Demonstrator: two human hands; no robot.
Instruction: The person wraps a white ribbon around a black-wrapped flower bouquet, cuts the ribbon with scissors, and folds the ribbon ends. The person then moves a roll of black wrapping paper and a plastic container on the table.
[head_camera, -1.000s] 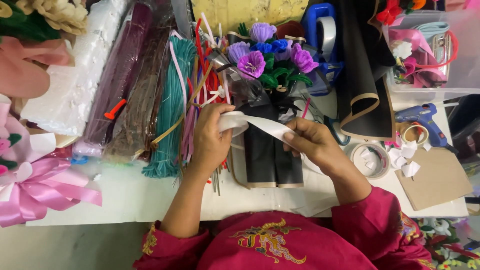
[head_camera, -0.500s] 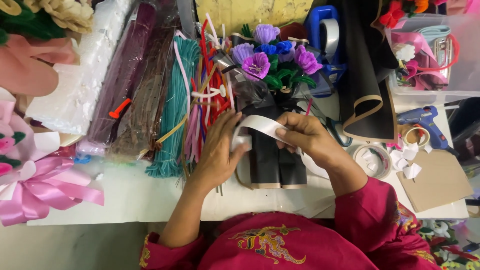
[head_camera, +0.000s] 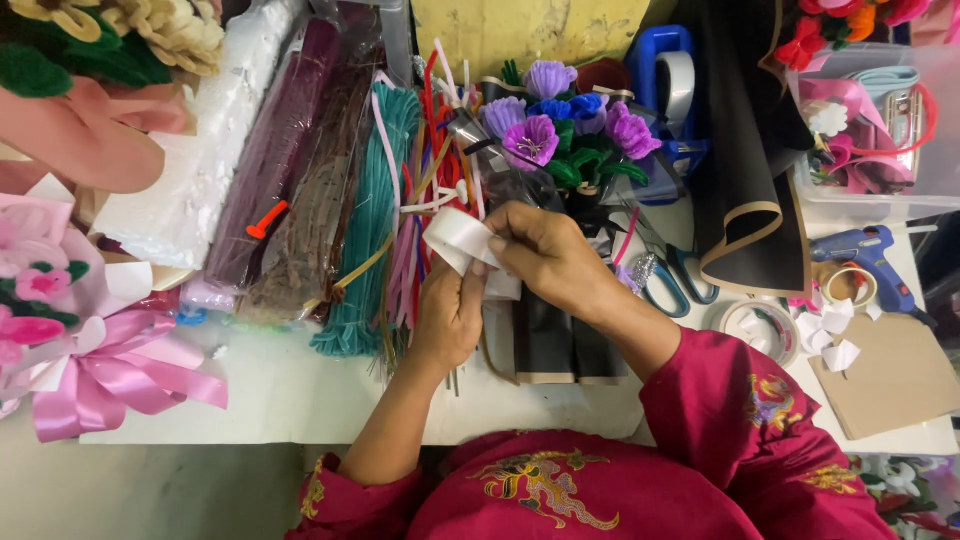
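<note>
— Fingers first: what are they doing?

— Both hands pinch the white ribbon (head_camera: 462, 240). The left hand (head_camera: 447, 318) comes up from below and grips its lower part. The right hand (head_camera: 545, 250) comes in from the right and squeezes the same piece near the top. Neither hand is loose.

— Where is the ribbon?

— It is up in the air, over the middle of the surface (head_camera: 300, 390), a little back from the near edge. It curls into a loop that sticks out to the left of the right hand's fingers (head_camera: 505, 245). Its long way runs left to right, tilted a bit. The two hands touch each other there, so both are just as near.

— What is under them?

— A bouquet in black wrap (head_camera: 560, 345) lies below the hands. Its purple and blue flowers (head_camera: 560, 130) point toward the far edge.

— What else is around?

— A pink bow (head_camera: 110, 375) sits by the near left corner. Fuzzy wire sticks (head_camera: 370, 220) lie left of the hands. Scissors (head_camera: 665, 280) and a tape roll (head_camera: 758, 330) are on the right, with a blue glue gun (head_camera: 870, 255) farther right.

— Anything different from a moment ago?

— Yes. The ribbon was stretched out long between the hands. Now it is gathered into a small loop, and the hands have come together.
</note>
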